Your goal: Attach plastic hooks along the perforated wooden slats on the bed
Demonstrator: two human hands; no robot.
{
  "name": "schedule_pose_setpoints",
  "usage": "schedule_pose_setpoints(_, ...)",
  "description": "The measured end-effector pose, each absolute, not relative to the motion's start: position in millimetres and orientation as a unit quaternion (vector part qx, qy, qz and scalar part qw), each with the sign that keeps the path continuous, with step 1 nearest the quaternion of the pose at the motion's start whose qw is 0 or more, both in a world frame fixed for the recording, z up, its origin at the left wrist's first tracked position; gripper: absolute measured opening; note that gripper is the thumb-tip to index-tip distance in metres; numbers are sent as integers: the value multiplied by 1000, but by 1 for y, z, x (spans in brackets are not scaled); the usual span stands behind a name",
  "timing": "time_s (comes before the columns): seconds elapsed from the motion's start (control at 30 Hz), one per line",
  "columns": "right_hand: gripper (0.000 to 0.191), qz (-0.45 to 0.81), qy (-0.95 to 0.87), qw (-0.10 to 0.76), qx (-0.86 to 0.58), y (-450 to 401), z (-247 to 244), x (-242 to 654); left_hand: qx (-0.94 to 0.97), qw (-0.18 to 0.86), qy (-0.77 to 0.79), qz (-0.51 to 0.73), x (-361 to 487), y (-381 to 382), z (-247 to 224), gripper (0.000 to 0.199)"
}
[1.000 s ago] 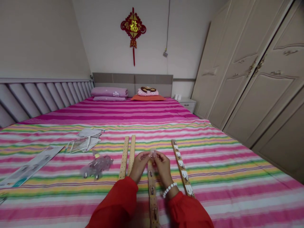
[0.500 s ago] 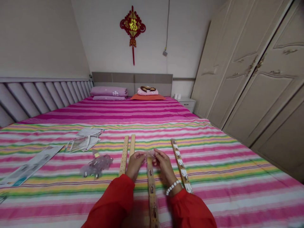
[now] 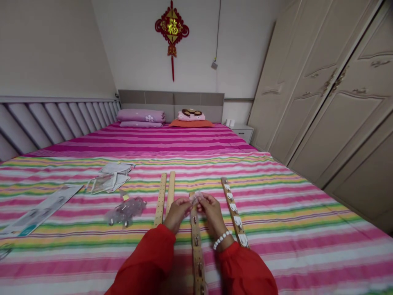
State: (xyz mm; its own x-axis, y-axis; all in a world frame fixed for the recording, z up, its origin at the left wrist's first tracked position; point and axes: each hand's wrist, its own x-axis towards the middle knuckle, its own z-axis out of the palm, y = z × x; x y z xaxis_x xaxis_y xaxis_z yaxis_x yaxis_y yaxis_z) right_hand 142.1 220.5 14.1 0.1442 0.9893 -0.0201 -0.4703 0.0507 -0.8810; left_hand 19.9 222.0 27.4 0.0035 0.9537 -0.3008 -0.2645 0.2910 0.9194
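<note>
Between my two hands is a small clear plastic bag [image 3: 195, 197], over the far end of a wooden strip with metal hooks [image 3: 197, 246]. My left hand [image 3: 178, 214] pinches the bag's left side, and my right hand [image 3: 211, 209], with a white bead bracelet at the wrist, pinches its right side. What the bag contains is too small to tell. Right of my hands lies a darker strip with white hooks [image 3: 232, 208]. On the left are a strip with rows of holes [image 3: 160, 198] and a plain wooden strip [image 3: 170, 190], side by side.
A pile of small plastic bags with metal parts [image 3: 127, 211] lies to the left on the striped bedspread [image 3: 92, 262]. Beyond it are flat empty packets [image 3: 106, 182] and a long printed package [image 3: 43, 209]. Pillows [image 3: 141, 116] lie by the headboard; a wardrobe [image 3: 322, 102] stands right.
My fingers have drawn closer together at the bag, which looks more bunched up. The view has shifted slightly; the strips lie as before.
</note>
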Motion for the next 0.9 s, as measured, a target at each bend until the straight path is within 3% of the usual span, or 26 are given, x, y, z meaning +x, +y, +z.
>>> schedule_pose_setpoints(0.23, 30, 556, -302, 653, -417, 229, 2, 145, 448, 555, 508, 483, 18, 226, 18, 33)
schedule_pose_setpoints(0.73, 20, 540, -316, 639, -447, 252, -19, 137, 436, 510, 546, 502, 20, 250, -11, 16)
schedule_pose_setpoints(0.9, 27, 511, -347, 634, -465, 253, -26, 136, 446, 482, 567, 497, 20, 254, -19, 15)
